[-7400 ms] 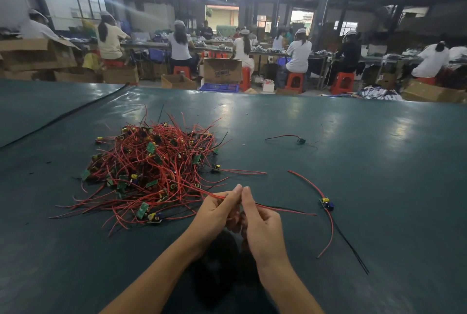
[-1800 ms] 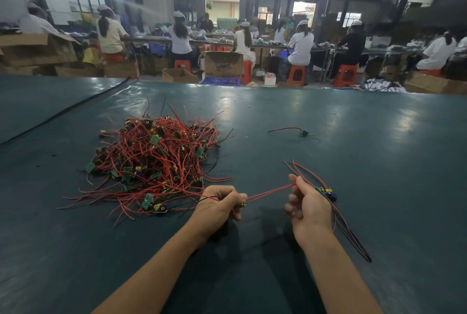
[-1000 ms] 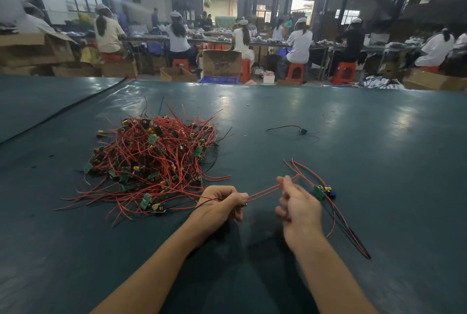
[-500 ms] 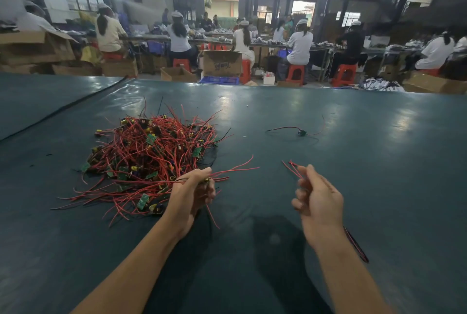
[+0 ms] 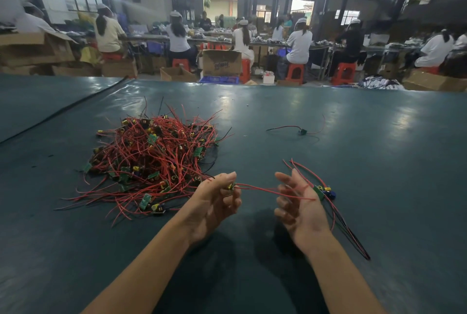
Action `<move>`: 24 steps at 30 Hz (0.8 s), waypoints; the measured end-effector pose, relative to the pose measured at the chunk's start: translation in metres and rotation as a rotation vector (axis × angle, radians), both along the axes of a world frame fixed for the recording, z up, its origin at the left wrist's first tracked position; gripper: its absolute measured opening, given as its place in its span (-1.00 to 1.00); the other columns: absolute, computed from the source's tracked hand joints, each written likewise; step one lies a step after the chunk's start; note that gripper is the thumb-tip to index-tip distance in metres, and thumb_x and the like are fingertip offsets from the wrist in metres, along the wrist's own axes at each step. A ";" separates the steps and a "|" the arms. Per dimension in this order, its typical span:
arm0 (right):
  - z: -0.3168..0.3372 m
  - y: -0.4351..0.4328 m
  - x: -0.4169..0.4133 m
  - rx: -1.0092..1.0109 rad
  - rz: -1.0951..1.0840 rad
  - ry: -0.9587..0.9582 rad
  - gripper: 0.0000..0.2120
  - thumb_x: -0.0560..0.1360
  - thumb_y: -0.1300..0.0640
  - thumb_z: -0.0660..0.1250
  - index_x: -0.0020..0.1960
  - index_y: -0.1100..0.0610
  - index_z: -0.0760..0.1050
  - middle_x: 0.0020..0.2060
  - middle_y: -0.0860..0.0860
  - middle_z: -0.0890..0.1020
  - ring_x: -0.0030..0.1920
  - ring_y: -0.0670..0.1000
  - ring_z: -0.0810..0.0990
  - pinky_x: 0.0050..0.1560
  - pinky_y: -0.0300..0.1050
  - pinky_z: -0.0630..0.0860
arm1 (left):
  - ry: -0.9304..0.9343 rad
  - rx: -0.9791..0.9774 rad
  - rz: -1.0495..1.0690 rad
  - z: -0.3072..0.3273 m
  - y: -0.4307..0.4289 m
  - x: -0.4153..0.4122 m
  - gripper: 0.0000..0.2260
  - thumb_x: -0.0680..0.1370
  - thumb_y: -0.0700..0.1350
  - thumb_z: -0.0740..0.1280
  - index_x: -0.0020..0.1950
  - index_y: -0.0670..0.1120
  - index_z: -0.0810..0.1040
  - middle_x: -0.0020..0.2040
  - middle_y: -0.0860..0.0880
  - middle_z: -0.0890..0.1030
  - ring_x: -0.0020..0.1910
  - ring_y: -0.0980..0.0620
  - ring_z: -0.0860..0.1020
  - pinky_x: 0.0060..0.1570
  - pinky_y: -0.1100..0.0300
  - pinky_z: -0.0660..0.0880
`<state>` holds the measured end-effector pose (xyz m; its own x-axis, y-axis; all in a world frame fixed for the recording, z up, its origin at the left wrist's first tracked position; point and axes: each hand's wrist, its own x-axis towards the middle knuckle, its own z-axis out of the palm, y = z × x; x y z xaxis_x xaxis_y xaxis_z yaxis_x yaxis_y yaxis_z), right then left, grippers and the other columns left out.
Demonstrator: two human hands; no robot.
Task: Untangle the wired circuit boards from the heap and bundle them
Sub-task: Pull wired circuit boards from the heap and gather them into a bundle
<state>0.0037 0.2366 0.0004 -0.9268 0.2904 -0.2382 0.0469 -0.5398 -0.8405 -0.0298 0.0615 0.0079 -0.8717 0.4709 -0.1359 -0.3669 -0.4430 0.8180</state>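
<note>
A tangled heap of small green circuit boards with red and black wires lies on the dark green table, left of centre. My left hand pinches one small board with a yellow part at the heap's near right edge; its red wires stretch right across my right palm. My right hand is held palm up with its fingers spread and relaxed. Just right of it lies a small set of sorted boards, their red and black wires trailing toward the near right.
One loose wired board lies alone farther back on the table. A black seam runs across the far left of the table. Beyond the far edge, people sit on red stools at workbenches among cardboard boxes.
My left hand has drawn a board out of the heap and moved right toward my right hand. The right hand has turned palm up and opened under the wires.
</note>
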 end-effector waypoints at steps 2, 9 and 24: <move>0.001 -0.003 0.001 0.035 0.091 0.034 -0.78 0.41 -0.06 0.39 -0.29 0.05 0.71 -0.43 -0.12 0.55 -0.52 -0.16 0.41 -0.58 -0.32 0.28 | -0.012 0.020 0.092 -0.002 0.002 -0.003 -0.70 0.20 -0.03 0.52 -0.28 -0.06 0.42 -0.44 -0.01 0.49 -0.51 0.13 0.50 -0.46 0.33 0.51; 0.000 -0.011 0.003 0.101 0.247 0.060 -0.81 0.40 0.00 0.36 -0.24 0.04 0.71 -0.34 -0.05 0.62 -0.44 -0.13 0.48 -0.49 -0.29 0.34 | 0.021 0.137 0.106 -0.001 -0.001 -0.008 -0.80 0.27 0.03 0.49 -0.33 -0.08 0.63 -0.48 0.04 0.43 -0.58 0.18 0.32 -0.58 0.36 0.33; 0.000 -0.037 0.011 0.287 0.192 0.052 -0.76 0.46 -0.03 0.41 -0.31 0.04 0.70 -0.44 -0.06 0.58 -0.56 -0.15 0.25 -0.57 -0.33 0.21 | 0.110 -0.281 -0.232 -0.003 -0.001 0.002 -0.67 0.39 0.12 0.44 -0.34 -0.10 0.49 -0.56 0.04 0.26 -0.61 0.16 0.21 -0.54 0.34 0.23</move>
<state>0.0146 0.1995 0.0008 -0.9797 0.1583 -0.1228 0.0774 -0.2664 -0.9608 -0.0273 0.0607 0.0046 -0.7629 0.6152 -0.1988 -0.3340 -0.1117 0.9359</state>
